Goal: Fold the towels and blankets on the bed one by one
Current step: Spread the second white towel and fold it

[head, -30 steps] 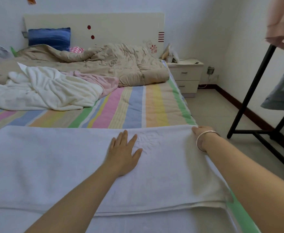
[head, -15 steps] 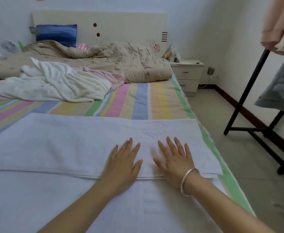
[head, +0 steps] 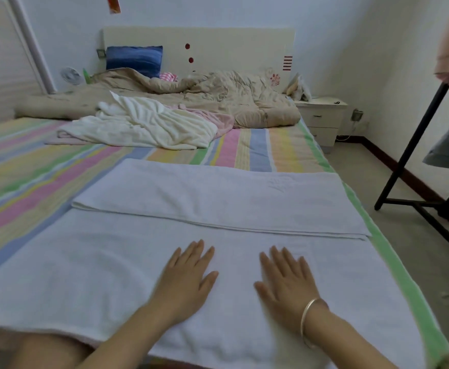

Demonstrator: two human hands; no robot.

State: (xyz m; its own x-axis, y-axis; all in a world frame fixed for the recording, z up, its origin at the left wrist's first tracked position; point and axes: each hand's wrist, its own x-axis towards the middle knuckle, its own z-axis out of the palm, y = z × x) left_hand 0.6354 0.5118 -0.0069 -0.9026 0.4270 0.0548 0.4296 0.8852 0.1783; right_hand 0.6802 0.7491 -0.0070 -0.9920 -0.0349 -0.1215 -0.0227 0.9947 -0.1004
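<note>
Resting flat on half-folded white towel (head: 218, 203): left hand (head: 188, 283), right hand (head: 287, 286), fingers (head: 195, 250) straight, slightly spread. Probably soft, light, limp; best pinched at near corners.

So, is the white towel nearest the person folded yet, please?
Partly folded: the white towel has a flap doubled over its far half.

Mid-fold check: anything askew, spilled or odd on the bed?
Nothing damaged or spilled. The white towel lies flat under the left hand and right hand, its far part folded over smoothly. Beyond, the cream towel and beige quilt lie crumpled.
</note>
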